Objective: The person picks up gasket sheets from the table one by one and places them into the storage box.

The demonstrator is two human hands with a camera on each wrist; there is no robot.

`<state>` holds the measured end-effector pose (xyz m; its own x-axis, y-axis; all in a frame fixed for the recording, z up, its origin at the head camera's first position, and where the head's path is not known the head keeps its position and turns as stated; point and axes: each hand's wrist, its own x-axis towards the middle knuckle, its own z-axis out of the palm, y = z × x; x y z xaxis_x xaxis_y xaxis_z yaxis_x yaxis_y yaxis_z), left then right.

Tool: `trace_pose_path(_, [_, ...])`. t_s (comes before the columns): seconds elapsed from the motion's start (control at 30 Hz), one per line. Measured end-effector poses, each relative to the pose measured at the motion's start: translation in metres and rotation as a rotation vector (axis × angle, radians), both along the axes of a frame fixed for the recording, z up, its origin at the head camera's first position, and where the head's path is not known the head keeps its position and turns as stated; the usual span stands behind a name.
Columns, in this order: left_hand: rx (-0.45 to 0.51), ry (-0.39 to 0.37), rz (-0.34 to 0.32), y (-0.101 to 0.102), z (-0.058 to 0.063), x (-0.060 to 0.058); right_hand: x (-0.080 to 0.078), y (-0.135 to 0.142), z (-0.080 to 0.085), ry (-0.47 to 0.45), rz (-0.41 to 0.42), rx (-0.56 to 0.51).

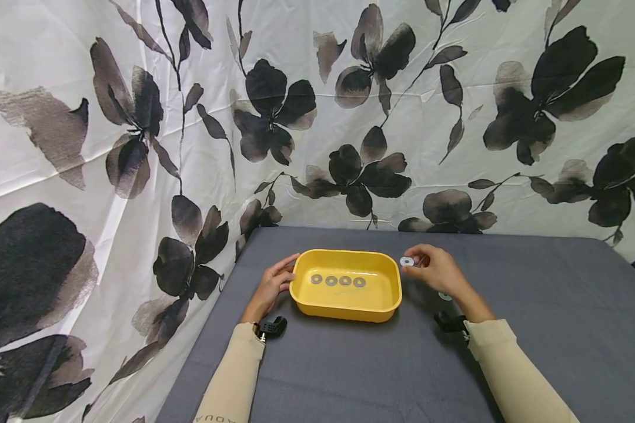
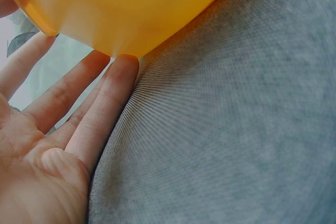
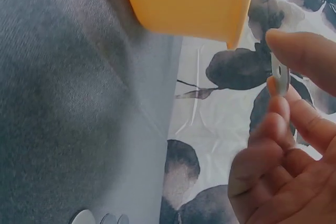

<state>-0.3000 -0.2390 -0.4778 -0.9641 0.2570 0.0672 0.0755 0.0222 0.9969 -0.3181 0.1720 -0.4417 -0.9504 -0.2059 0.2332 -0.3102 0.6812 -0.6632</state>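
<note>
A yellow rectangular tray (image 1: 349, 314) stands on the grey cloth, with several flat metal washers (image 1: 345, 281) in a row on its floor. My left hand (image 1: 273, 288) is at the tray's left end. In the left wrist view its fairly straight fingers (image 2: 118, 85) touch the tray's outer side. Off the tray's right end, my right hand (image 1: 434, 270) pinches one washer (image 1: 407, 261) between thumb and fingertips. The right wrist view shows this washer (image 3: 280, 74) edge-on, its hole visible. Below the right hand lies another washer (image 1: 444, 296), partly hidden.
The grey cloth-covered table (image 1: 349, 376) spreads around the tray. A few round discs (image 3: 84, 217) show at the bottom edge of the right wrist view. Behind the table hangs a white curtain (image 1: 317, 129) with dark flowers.
</note>
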Motion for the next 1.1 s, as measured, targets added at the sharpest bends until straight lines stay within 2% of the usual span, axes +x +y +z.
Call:
trace_pose_path(0.47, [0.006, 0.010, 0.017, 0.001, -0.002, 0.000, 0.010, -0.018, 0.011, -0.033, 0.017, -0.013])
trace_pose_path(0.73, [0.019, 0.012, 0.049, -0.002, -0.022, -0.013, 0.018, -0.034, 0.017, -0.025, 0.050, -0.028])
trace_pose_path(1.1, [0.020, 0.039, 0.082, -0.001, -0.023, -0.012, 0.024, -0.068, 0.023, -0.006, 0.121, -0.035])
